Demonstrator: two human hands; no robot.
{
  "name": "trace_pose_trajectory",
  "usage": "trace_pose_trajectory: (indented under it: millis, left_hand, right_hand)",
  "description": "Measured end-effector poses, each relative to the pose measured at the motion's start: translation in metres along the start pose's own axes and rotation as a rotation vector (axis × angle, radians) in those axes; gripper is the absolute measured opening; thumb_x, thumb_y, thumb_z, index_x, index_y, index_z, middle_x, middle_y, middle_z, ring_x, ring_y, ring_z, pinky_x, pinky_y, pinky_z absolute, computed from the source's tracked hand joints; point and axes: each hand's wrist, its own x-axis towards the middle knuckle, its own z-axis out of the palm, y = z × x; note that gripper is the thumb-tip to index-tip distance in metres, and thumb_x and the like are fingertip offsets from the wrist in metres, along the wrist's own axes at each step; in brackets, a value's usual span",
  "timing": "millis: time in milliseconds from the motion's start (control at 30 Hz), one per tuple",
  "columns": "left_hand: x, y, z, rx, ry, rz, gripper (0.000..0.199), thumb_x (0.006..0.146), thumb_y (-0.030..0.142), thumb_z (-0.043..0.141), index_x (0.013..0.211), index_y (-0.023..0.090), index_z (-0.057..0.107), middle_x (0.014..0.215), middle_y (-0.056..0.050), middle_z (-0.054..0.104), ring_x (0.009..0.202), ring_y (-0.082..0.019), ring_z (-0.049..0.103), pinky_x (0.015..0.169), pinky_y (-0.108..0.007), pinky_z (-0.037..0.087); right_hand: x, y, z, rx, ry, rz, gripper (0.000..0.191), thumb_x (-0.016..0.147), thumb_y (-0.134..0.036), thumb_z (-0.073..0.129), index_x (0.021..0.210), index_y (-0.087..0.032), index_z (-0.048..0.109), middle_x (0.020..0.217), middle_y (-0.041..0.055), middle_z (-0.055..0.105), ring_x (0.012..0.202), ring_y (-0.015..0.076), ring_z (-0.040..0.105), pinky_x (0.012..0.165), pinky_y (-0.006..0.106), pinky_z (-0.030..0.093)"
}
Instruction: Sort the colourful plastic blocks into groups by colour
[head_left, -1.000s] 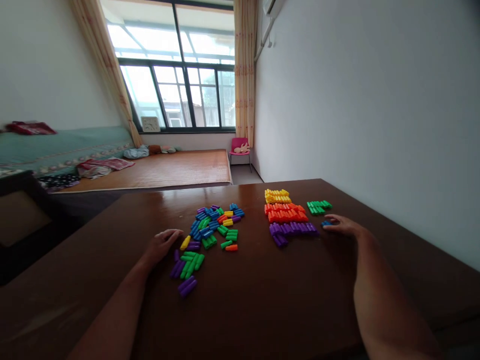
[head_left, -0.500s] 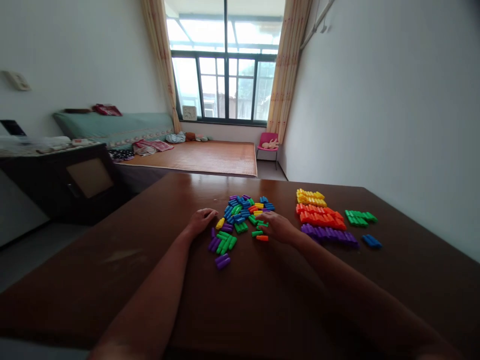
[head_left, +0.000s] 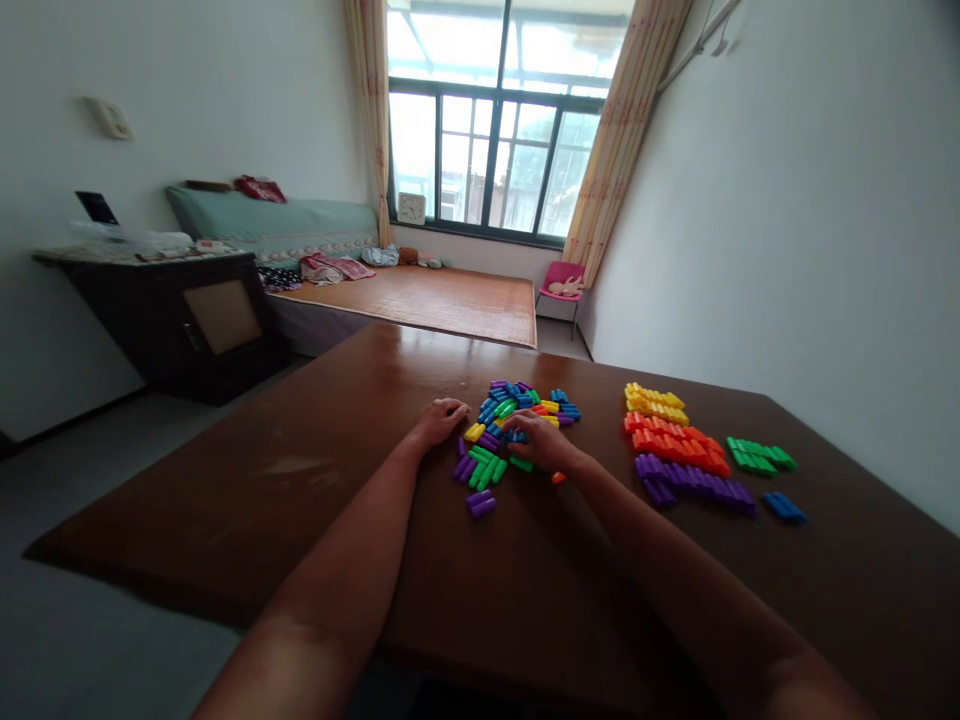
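Note:
Small plastic peg-like pieces in blue, green, purple, yellow and orange lie in a loose pile (head_left: 506, 408) on the brown table (head_left: 480, 590). At the pile's left edge, my left hand (head_left: 441, 422) rests on the tabletop, fingers loosely bent and holding nothing visible. A yellow piece (head_left: 474, 432) is close to its fingertips. My right hand (head_left: 538, 440) reaches over the pile's near right side, thumb and fingers apart around blue pieces (head_left: 514, 436). Its palm partly hides green and orange pieces. Nearer to me lie green pieces (head_left: 489, 468) and a purple pair (head_left: 481, 503).
On the right, pieces lie in same-colour rows: yellow (head_left: 656, 403), orange (head_left: 676, 444), purple (head_left: 696, 483), green (head_left: 760, 455) and blue (head_left: 784, 506). Behind the table are a bed (head_left: 450, 297), a pink chair (head_left: 562, 280) and a dark cabinet (head_left: 161, 320).
My right hand has shifted from the green pieces at the pile's near right to the blue ones further in. The left hand stays beside the pile. The camera view has turned left and tilted.

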Motion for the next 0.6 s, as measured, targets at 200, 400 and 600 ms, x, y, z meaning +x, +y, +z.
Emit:
trace_pose_trajectory:
  millis: [200,400,600]
  left_hand:
    - [-0.001,-0.001,0.000,0.000,0.005,-0.007,0.043,0.086,0.048,0.044,0.095,0.020,0.076,0.099,-0.007,0.075,0.093,-0.024,0.066,0.081,-0.031,0.049]
    - [0.000,0.003,-0.003,-0.009,-0.013,-0.020,0.045,0.085,0.050,0.044,0.095,0.019,0.075,0.100,-0.006,0.075,0.094,-0.023,0.065,0.083,-0.030,0.048]
    - [0.002,-0.001,-0.002,-0.026,-0.006,0.008,0.049,0.085,0.054,0.043,0.095,0.018,0.075,0.099,-0.006,0.075,0.093,-0.023,0.066,0.084,-0.029,0.048]
  right_hand:
    - [-0.047,0.003,-0.030,0.141,0.219,0.233,0.025,0.088,-0.035,0.047,0.104,-0.021,0.061,0.098,0.0041,0.068,0.085,0.0186,0.065,0.078,0.034,0.052]
    - [-0.102,0.025,-0.050,-0.155,0.114,0.479,0.031,0.086,-0.049,0.054,0.091,-0.019,0.058,0.079,0.0054,0.068,0.071,0.0190,0.065,0.064,0.028,0.046]
    - [-0.121,0.021,-0.089,-0.458,-0.075,0.533,0.034,0.094,-0.043,0.043,0.081,-0.019,0.062,0.079,0.0091,0.070,0.075,0.0202,0.065,0.064,0.028,0.039]
